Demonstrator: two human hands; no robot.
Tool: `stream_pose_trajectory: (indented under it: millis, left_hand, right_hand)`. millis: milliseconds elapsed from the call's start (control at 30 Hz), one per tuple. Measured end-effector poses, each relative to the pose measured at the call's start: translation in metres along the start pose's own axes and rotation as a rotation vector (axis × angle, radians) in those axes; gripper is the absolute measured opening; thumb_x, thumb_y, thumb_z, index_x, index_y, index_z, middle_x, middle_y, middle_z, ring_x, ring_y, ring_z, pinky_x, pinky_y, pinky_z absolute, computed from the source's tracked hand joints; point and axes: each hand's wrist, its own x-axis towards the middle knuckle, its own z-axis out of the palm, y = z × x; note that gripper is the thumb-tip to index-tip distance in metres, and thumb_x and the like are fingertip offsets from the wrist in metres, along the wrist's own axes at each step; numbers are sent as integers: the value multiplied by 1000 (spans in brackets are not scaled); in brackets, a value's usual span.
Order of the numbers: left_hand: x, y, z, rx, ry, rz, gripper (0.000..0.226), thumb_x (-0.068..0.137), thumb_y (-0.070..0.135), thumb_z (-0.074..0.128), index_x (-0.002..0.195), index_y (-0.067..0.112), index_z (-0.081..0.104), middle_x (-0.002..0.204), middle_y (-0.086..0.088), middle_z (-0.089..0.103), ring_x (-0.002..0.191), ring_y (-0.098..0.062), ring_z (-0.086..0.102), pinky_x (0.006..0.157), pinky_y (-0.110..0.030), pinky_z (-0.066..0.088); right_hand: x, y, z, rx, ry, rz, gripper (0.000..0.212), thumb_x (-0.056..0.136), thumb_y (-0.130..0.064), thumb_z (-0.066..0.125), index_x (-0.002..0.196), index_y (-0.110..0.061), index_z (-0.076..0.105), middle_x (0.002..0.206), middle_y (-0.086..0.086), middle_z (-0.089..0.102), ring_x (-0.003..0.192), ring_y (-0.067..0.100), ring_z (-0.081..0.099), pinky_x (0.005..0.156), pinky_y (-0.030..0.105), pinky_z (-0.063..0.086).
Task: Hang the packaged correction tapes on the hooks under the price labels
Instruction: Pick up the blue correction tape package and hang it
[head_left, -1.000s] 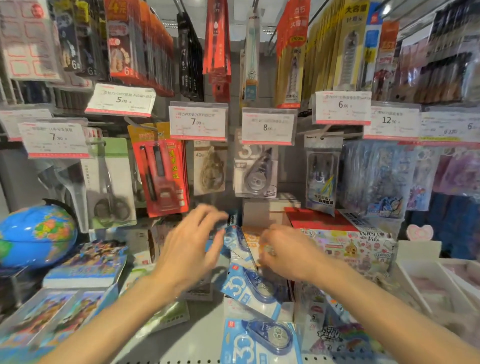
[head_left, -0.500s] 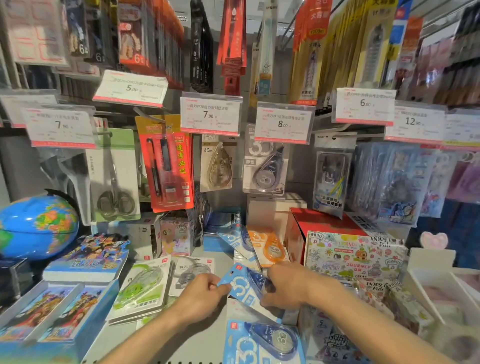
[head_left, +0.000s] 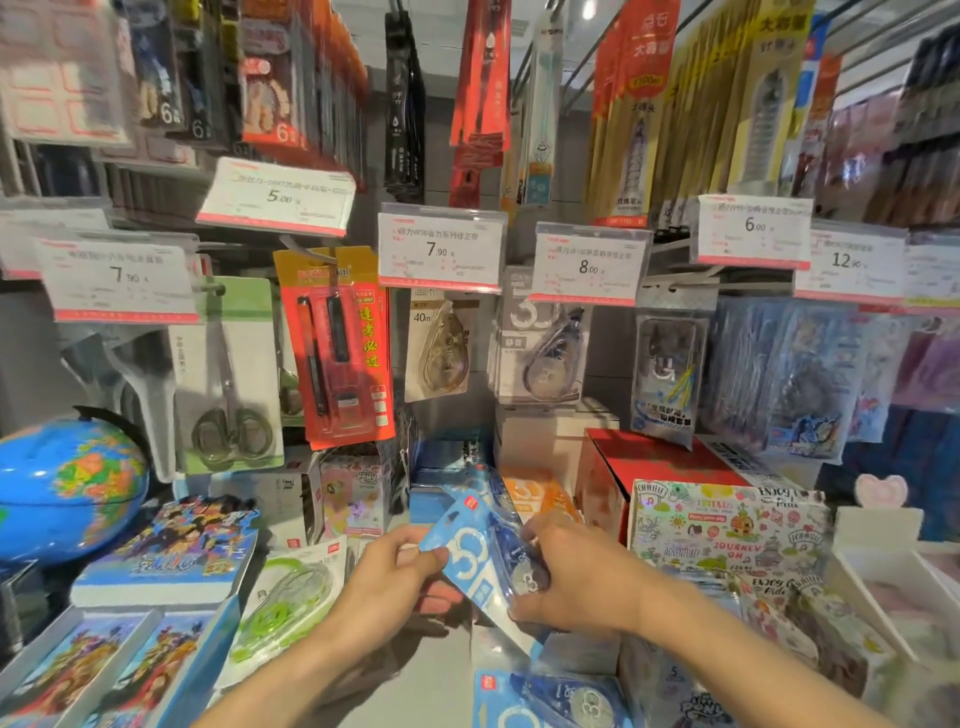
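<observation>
Shelf (head_left: 441, 675) beneath both grips, 7.90 price label (head_left: 441, 252) and 8.00 price label (head_left: 589, 262) well above them, blue packaged correction tape (head_left: 472, 551) tilted between the hands, left hand (head_left: 395, 577) pinching its left edge, right hand (head_left: 576, 577) curled around its right side.

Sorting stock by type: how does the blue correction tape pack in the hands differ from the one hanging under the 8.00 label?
The blue pack is held tilted by the left hand and right hand; the grey pack hangs upright on its hook. The held card is bright blue, the hanging one pale grey. Both show a large "3" and a teardrop-shaped dispenser.
</observation>
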Motion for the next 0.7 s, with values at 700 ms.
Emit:
stream_pose_trajectory:
  millis: [700]
  left_hand:
    - [-20, 99, 115, 184, -93, 478, 9, 101, 9, 54, 109, 10, 60, 83, -7, 78, 66, -19, 69, 55, -33, 50]
  right_hand:
    - [-87, 80, -71, 284, 545, -8, 72, 69, -58, 73, 126, -39, 34, 122, -26, 52, 108, -4, 54, 87, 21, 49]
